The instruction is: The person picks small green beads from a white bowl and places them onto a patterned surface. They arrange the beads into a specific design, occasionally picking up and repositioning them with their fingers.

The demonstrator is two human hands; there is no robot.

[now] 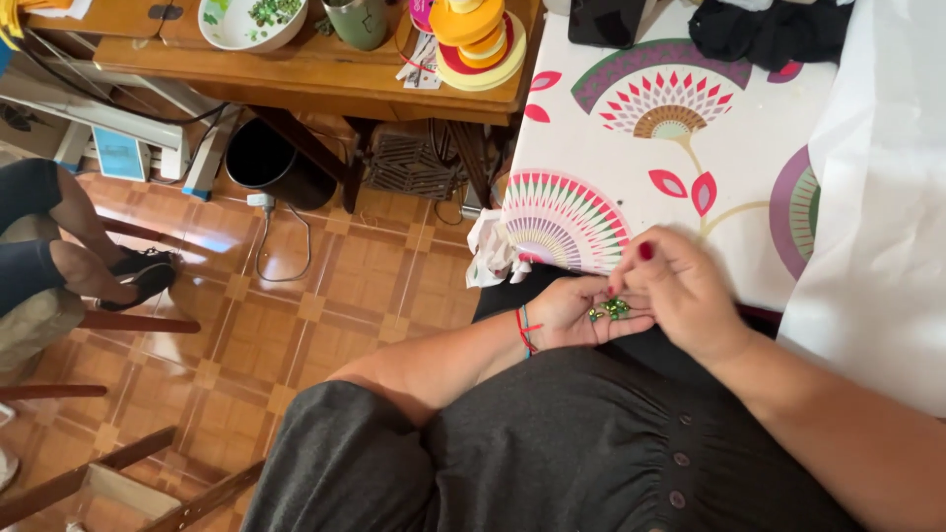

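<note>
My left hand (572, 311) lies palm up over my lap, cupped around several small green beads (612, 309). A red and blue thread bracelet (525, 330) circles that wrist. My right hand (680, 286) hovers just above the palm, fingertips pinched down onto the beads; the nails are painted red. Both hands sit at the near edge of a table with a white cloth printed with coloured fans (680, 148).
A plain white fabric (877, 197) drapes the table's right side, dark cloth (769, 30) at its far end. A wooden bench (296, 69) holds a bowl (251, 22), a mug (357, 22) and stacked tape rolls (475, 39). Another person's legs (59, 256) rest at left on the tiled floor.
</note>
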